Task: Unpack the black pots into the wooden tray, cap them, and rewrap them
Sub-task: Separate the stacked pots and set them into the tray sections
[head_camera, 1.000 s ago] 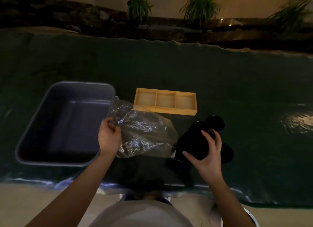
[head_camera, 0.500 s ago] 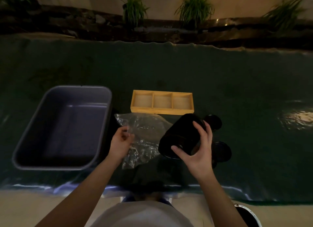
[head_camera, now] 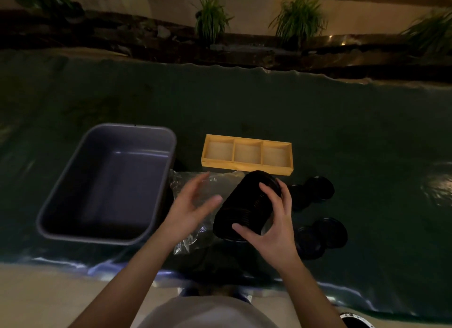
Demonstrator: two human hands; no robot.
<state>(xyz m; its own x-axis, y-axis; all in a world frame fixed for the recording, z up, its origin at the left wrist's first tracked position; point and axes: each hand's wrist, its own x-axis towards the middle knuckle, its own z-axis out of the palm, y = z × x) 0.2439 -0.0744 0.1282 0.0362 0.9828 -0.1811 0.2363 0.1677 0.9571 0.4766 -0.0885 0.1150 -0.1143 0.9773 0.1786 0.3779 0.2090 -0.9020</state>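
Note:
My right hand point(head_camera: 271, 222) grips a nested stack of black pots point(head_camera: 247, 203), tilted on its side, just in front of the wooden tray point(head_camera: 247, 167). The tray has three compartments with nothing in them. My left hand point(head_camera: 190, 205) hovers open, fingers spread, just left of the stack and above the clear plastic wrap point(head_camera: 195, 188) that lies crumpled on the table. Several black lids point(head_camera: 320, 188) lie flat to the right of the stack, some near the tray and others closer to me point(head_camera: 330, 232).
A large grey plastic tub point(head_camera: 110, 181) with nothing inside stands to the left of the wrap. A dark green sheet point(head_camera: 342, 132) covers the table, its near edge close to my body. Plants and a stone ledge lie beyond the far edge.
My left hand let go of the plastic wrap, opened, and moved right toward the pots. My right hand lifted the pot stack leftward, up off the lids.

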